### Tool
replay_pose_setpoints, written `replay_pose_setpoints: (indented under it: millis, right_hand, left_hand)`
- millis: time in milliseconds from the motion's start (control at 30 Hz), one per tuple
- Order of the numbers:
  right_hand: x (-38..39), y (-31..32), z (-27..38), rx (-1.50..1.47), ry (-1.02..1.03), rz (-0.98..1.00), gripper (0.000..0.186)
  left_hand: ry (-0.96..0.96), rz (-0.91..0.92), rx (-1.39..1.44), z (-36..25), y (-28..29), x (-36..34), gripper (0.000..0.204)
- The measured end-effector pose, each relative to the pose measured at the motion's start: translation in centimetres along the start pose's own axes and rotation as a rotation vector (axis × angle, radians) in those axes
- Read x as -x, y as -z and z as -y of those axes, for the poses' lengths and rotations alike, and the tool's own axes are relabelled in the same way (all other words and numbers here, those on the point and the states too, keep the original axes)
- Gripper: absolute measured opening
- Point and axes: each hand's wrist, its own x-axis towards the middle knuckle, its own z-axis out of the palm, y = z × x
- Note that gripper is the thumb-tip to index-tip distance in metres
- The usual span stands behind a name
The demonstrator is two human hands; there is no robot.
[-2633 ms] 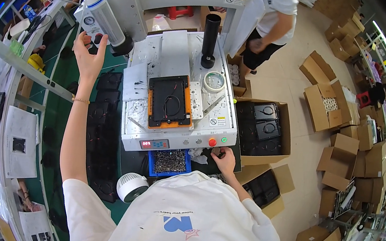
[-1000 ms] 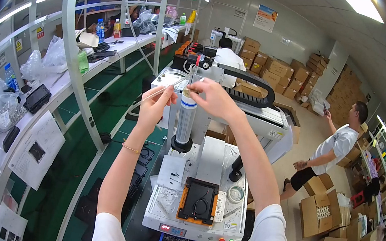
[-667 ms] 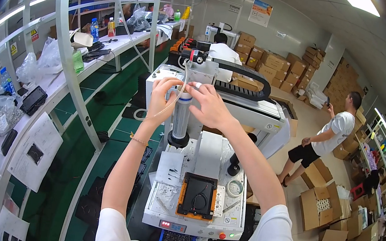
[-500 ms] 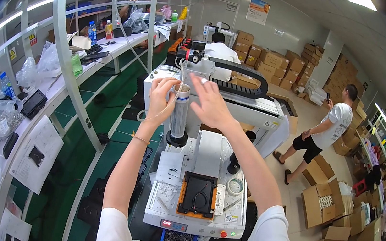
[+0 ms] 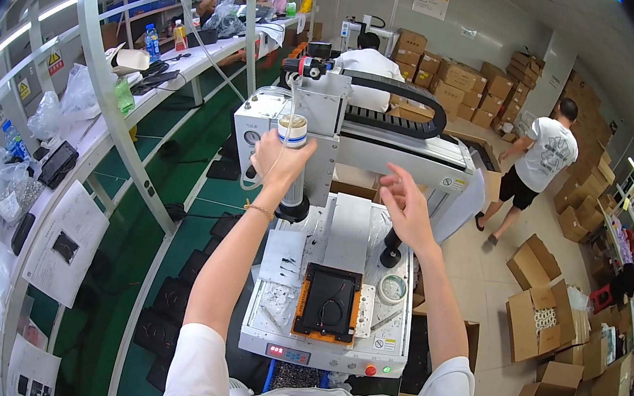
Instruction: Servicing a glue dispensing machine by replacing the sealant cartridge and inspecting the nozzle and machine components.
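Note:
My left hand (image 5: 281, 158) is closed around the upper part of a clear upright cylinder (image 5: 292, 133) with a blue ring and a pale top. A thin clear hose passes over that hand. The cylinder's lower end has a black collar (image 5: 293, 209), beside the column of a white benchtop machine (image 5: 328, 104). My right hand (image 5: 407, 207) hangs in the air right of the column, fingers apart, holding nothing. On the machine bed, an orange-edged fixture (image 5: 303, 299) holds a black tray-like part (image 5: 330, 298) with a coiled thin wire.
A tape roll (image 5: 391, 288) and a black-based post (image 5: 390, 251) stand right of the fixture. The machine's arm carries a black cable chain (image 5: 397, 125). A cluttered workbench (image 5: 113, 149) runs along the left; open cartons (image 5: 539, 320) lie right. One person sits beyond; another stands right.
My left hand has slid down from the cylinder's top to grip it below its rim. My right hand has moved away from it, right and down. The standing person has turned away.

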Motion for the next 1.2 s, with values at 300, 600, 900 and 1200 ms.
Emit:
replay_pose_setpoints:
  millis: [300,600,900,1200]
  right_hand:
    - [-4.4,-3.0,1.8,0.11,0.296,0.086,0.034]
    - [-15.7,-12.6,3.5,-0.078,0.123,0.297,0.073]
    - [-16.7,-11.6,6.5,0.776,0.55,0.314,0.04]
    - [-16.6,-12.7,7.0,0.804,0.523,0.287,0.032]
  left_hand:
    - [-0.013,-0.105,-0.061,0.7,-1.6,1.2,0.056]
    - [-0.025,-0.072,-0.053,3.9,-3.0,3.6,0.066]
    - [-0.189,-0.091,-0.27,4.6,-2.4,2.9,0.056]
    - [-0.299,0.035,-0.036,6.2,-2.7,1.8,0.04]
